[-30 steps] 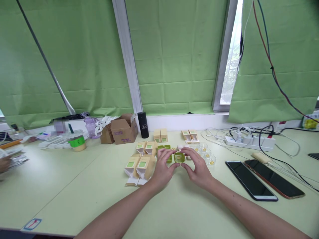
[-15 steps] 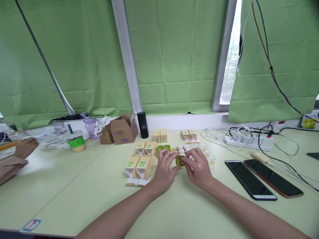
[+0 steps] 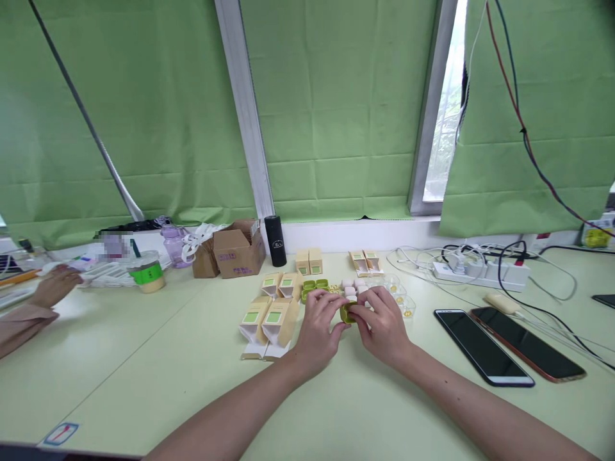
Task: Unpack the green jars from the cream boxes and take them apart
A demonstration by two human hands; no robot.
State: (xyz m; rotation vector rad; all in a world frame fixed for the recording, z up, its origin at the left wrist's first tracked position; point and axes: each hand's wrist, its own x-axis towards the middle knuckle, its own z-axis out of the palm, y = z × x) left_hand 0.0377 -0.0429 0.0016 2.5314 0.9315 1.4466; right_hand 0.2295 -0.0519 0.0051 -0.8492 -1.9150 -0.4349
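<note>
Between my two hands is a small olive-green square case (image 3: 346, 313), held up just over the table. The fingers of my left hand (image 3: 319, 325) grip its left side. My right hand (image 3: 382, 323) has its thumb and fingertips at the right side and inner part of the case; its inside is mostly hidden by them. Just beyond sit several green cases (image 3: 314, 288), small yellow pieces (image 3: 334, 289) and pale pink blocks (image 3: 350, 291). Clear domed plastic pieces (image 3: 407, 306) lie past my right hand. Several open kraft boxes (image 3: 280, 318) with green labels stand left of my left hand.
Two phones (image 3: 483, 346) and a power strip (image 3: 480, 274) with tangled cables lie at right. Small boxes (image 3: 309, 261), a black bottle (image 3: 275, 241), a cardboard carton (image 3: 239, 250) and a cup (image 3: 147, 272) stand at the back. Another person's hand (image 3: 55, 286) is far left.
The green case has tilted slightly between my fingers, while my hands stay almost in place. At far left, the other person's hand has shifted slightly to the right.
</note>
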